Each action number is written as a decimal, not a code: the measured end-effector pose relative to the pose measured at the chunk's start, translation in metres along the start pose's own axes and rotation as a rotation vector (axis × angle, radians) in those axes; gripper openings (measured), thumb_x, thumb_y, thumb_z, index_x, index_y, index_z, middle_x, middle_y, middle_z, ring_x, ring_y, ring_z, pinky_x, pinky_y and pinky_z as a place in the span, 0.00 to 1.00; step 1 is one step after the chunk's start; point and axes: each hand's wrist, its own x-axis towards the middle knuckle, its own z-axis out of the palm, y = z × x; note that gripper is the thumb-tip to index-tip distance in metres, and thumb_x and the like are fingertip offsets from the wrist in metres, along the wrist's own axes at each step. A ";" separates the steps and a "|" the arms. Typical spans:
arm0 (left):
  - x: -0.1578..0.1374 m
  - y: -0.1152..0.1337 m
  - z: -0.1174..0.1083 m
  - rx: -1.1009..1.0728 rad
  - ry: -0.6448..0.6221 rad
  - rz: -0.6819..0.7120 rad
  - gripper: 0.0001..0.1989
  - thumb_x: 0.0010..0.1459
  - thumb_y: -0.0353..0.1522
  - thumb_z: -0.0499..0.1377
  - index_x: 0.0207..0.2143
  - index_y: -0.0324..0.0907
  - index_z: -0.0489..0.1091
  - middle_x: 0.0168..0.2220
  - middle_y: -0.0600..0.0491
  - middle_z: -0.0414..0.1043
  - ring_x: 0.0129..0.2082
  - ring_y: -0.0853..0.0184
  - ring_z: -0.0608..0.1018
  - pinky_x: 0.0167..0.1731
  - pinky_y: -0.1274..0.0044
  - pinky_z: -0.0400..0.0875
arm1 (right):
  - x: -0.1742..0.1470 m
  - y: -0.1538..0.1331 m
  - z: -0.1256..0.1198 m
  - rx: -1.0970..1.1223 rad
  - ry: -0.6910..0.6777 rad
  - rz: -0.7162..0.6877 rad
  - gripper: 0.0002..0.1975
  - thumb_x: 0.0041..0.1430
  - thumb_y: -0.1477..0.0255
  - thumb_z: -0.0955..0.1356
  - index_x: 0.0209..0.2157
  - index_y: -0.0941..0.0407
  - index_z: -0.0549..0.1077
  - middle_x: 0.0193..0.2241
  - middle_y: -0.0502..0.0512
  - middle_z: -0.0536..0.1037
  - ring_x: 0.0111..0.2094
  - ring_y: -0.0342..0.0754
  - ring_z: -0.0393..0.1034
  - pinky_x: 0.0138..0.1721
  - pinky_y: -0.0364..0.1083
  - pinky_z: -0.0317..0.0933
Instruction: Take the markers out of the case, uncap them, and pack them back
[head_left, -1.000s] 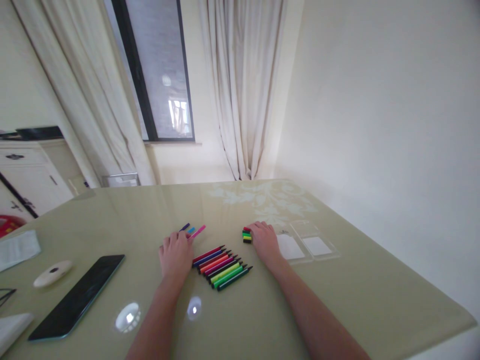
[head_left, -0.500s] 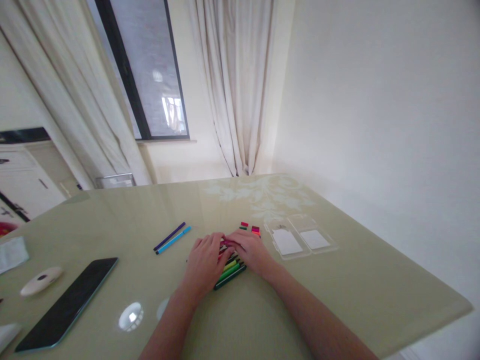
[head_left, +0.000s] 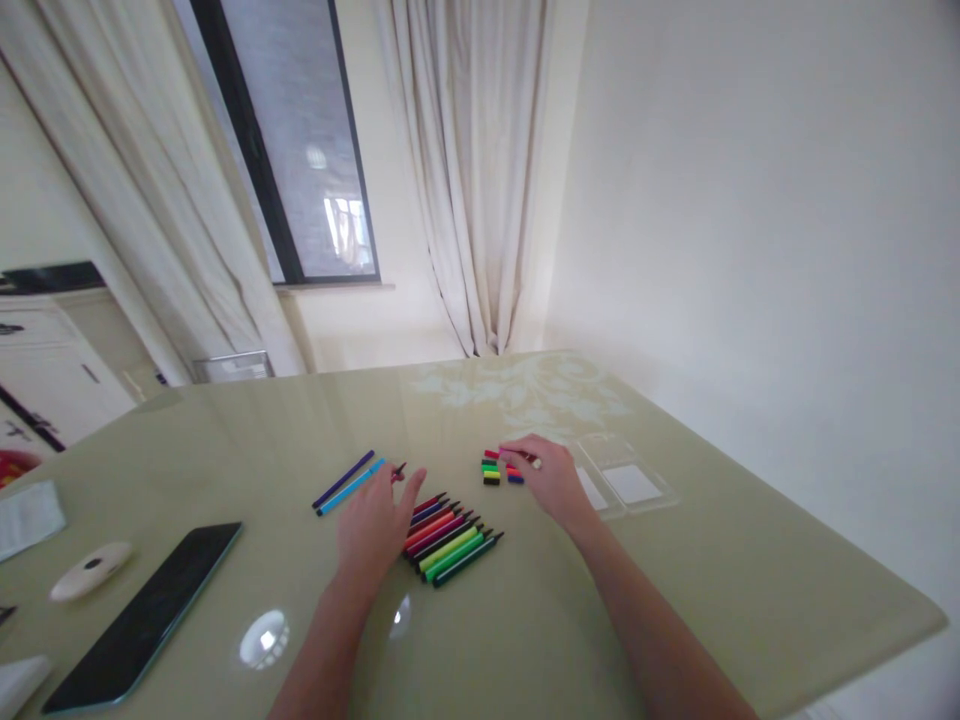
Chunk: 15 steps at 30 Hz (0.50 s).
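Observation:
My left hand (head_left: 369,525) is at the left of the uncapped felt-tip pens, fingers curled round a felt-tip pen (head_left: 400,469) whose dark tip pokes out past them; the thumb stands off to the side. Below and right of it, several uncapped felt-tip pens (head_left: 454,543) lie side by side, red through green, tips to the upper right. My right hand (head_left: 553,485) is closed, pinching a pink pen cap (head_left: 505,451) just over the loose caps. Those coloured pen caps (head_left: 491,474) lie in short rows, partly covered by the fingers.
Capped purple (head_left: 343,478) and blue (head_left: 349,489) pens lie beyond my left hand. An open clear plastic case (head_left: 664,497) with white cards sits at right. At left are a dark tablet (head_left: 146,615), a white oval object (head_left: 91,571) and a folded cloth (head_left: 30,518).
My hands were together over the pens and have parted. The left moved left with an uncapped pen; the right moved up and right to the caps with a pink cap. The pen row is uncovered.

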 end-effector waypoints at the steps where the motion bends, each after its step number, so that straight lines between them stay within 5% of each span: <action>1: 0.001 -0.004 0.004 -0.002 0.023 0.035 0.21 0.71 0.48 0.47 0.46 0.44 0.71 0.43 0.46 0.79 0.44 0.56 0.80 0.42 0.70 0.70 | 0.001 0.003 -0.002 -0.056 0.001 0.050 0.07 0.63 0.70 0.71 0.38 0.52 0.85 0.36 0.55 0.83 0.36 0.48 0.76 0.41 0.45 0.67; 4: 0.002 -0.011 0.018 0.001 0.026 0.142 0.18 0.71 0.42 0.48 0.46 0.40 0.72 0.47 0.43 0.77 0.50 0.54 0.77 0.52 0.67 0.68 | 0.000 0.011 -0.002 -0.228 -0.103 0.140 0.06 0.61 0.72 0.72 0.34 0.52 0.84 0.34 0.54 0.80 0.34 0.47 0.74 0.39 0.44 0.64; 8: 0.007 -0.014 0.026 -0.078 -0.050 0.160 0.19 0.70 0.41 0.48 0.38 0.41 0.75 0.41 0.45 0.77 0.46 0.56 0.77 0.51 0.67 0.69 | -0.004 0.017 0.003 -0.359 -0.263 0.161 0.03 0.58 0.75 0.73 0.31 0.54 0.81 0.34 0.52 0.80 0.37 0.47 0.73 0.40 0.44 0.60; 10: 0.011 -0.018 0.024 -0.084 -0.020 0.095 0.20 0.70 0.39 0.47 0.38 0.41 0.76 0.42 0.44 0.77 0.46 0.56 0.76 0.52 0.67 0.69 | -0.006 0.019 0.004 -0.420 -0.302 0.186 0.01 0.57 0.76 0.73 0.32 0.55 0.79 0.35 0.53 0.80 0.38 0.48 0.72 0.39 0.43 0.59; 15: 0.016 -0.037 0.012 -0.004 0.130 -0.281 0.21 0.68 0.39 0.49 0.57 0.43 0.71 0.57 0.41 0.70 0.56 0.47 0.70 0.52 0.57 0.68 | -0.008 0.023 0.004 -0.516 -0.317 0.184 0.04 0.60 0.77 0.70 0.33 0.55 0.78 0.36 0.54 0.79 0.39 0.49 0.72 0.38 0.44 0.57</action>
